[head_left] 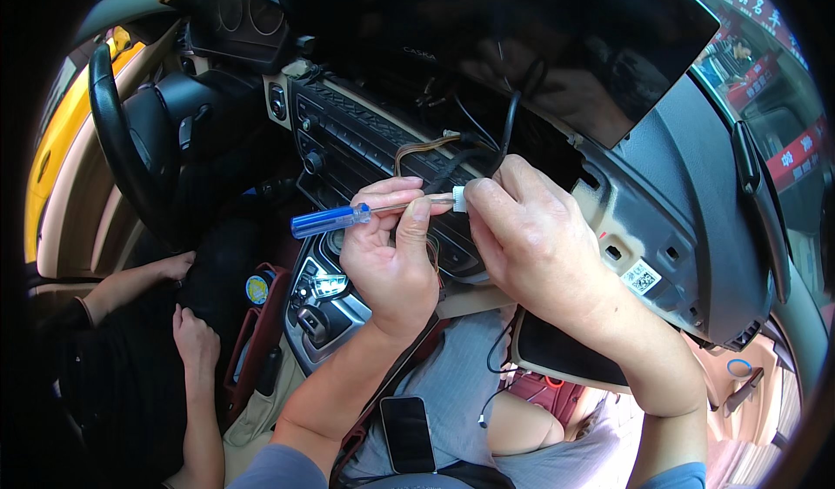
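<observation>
The left grip [391,267] pinched a blue-handled screwdriver [339,219] by its shaft, the handle jutting out to the left of that grip. The right grip [535,232] held a white connector [458,199] at its fingertips, by the shaft's far end; contact could not be told. Brown wires [412,147] curved beyond the left grip, a dark screen [522,37] farther behind both.

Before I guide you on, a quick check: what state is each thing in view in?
Blue translucent-handled screwdriver, held in the left hand, tip contact unclear.
Small white plastic connector, pinched in the right hand.
Thick black cable, bent, running down toward the right hand.
Large glossy black rectangular screen, dark.
Black rectangular smartphone, lying screen up, dark.
Black twin-dial instrument cluster, looks unlit.
</observation>
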Tool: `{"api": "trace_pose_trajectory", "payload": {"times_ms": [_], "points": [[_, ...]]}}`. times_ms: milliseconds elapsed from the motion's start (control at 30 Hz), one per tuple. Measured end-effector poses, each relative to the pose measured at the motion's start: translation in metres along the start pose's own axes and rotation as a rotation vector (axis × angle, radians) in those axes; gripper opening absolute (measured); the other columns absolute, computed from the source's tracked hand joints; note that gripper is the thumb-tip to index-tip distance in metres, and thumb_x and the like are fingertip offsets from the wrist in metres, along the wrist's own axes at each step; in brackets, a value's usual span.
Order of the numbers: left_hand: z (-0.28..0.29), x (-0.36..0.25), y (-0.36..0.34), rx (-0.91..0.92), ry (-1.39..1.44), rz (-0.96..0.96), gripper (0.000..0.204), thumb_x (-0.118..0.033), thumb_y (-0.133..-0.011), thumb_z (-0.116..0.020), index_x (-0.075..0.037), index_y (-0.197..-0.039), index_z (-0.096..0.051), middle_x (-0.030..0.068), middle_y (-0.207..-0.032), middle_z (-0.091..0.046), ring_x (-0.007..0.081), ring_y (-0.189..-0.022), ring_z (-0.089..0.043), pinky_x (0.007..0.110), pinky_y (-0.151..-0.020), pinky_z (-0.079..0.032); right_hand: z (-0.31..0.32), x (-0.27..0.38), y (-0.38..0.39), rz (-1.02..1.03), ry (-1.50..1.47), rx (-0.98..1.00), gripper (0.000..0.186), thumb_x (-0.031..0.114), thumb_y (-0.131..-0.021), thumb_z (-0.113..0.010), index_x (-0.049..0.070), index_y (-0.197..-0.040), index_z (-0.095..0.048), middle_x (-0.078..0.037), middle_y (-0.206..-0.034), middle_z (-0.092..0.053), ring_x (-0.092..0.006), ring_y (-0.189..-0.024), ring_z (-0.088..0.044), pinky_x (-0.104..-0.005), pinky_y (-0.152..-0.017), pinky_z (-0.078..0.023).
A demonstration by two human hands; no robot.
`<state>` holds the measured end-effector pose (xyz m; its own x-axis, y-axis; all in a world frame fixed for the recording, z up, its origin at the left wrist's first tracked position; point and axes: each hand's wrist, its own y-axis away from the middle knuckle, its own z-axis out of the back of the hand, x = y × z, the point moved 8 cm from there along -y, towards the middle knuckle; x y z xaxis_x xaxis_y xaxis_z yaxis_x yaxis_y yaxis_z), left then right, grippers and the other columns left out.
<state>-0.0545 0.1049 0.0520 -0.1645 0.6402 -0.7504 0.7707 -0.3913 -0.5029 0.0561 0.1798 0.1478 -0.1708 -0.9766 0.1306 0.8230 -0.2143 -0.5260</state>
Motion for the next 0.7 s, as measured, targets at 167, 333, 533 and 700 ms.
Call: {"api": "trace_pose_trajectory", "payload": {"times_ms": [167, 333, 533, 700], "points": [[-0.0006, 0.0005, 0.0, 0.004, 0.023, 0.033, 0.011, 0.009, -0.104, -0.062, 0.005, -0.114, -0.059, 0.0185, -0.126, -0.064, 0.0232, -0.098, -0.078, 0.033, -0.091, -0.065, 0.0003, 0.0007, 0.0005, 0.002, 0.005, 0.013, 0.013, 0.003, -0.085, -0.072, 0.004, -0.093, -0.062, -0.014, -0.091, -0.056, -0.0292, -0.083, -0.066, -0.0391, -0.067, -0.057], [-0.0013, 0.0011, 0.0008, 0.007, 0.064, 0.056, 0.011, 0.009, -0.104, -0.062, 0.005, -0.114, -0.059, 0.0185, -0.127, -0.063, 0.023, -0.099, -0.078, 0.033, -0.093, -0.064, -0.0002, 0.0005, 0.0, -0.002, 0.009, 0.017, 0.014, 0.003, -0.086, -0.073, 0.004, -0.094, -0.062, -0.014, -0.091, -0.056, -0.0295, -0.083, -0.066, -0.0392, -0.067, -0.057], [0.0006, 0.0025, 0.0006, 0.019, 0.09, 0.072, 0.01, 0.008, -0.105, -0.062, 0.005, -0.114, -0.059, 0.0199, -0.128, -0.063, 0.0235, -0.1, -0.079, 0.033, -0.094, -0.064, 0.0021, -0.0011, -0.0002, -0.004, -0.03, -0.008, 0.015, 0.001, -0.087, -0.074, 0.003, -0.097, -0.063, -0.014, -0.091, -0.057, -0.0304, -0.082, -0.066, -0.0401, -0.067, -0.057], [-0.0005, -0.0043, 0.0014, 0.071, -0.122, -0.067, 0.012, 0.005, -0.106, -0.062, 0.005, -0.117, -0.058, 0.0227, -0.132, -0.062, 0.024, -0.1, -0.079, 0.032, -0.091, -0.065, 0.0005, -0.002, 0.0008, -0.014, -0.022, 0.018, 0.018, 0.003, -0.086, -0.075, 0.004, -0.097, -0.061, -0.014, -0.092, -0.057, -0.0313, -0.084, -0.067, -0.0407, -0.071, -0.058]]}}
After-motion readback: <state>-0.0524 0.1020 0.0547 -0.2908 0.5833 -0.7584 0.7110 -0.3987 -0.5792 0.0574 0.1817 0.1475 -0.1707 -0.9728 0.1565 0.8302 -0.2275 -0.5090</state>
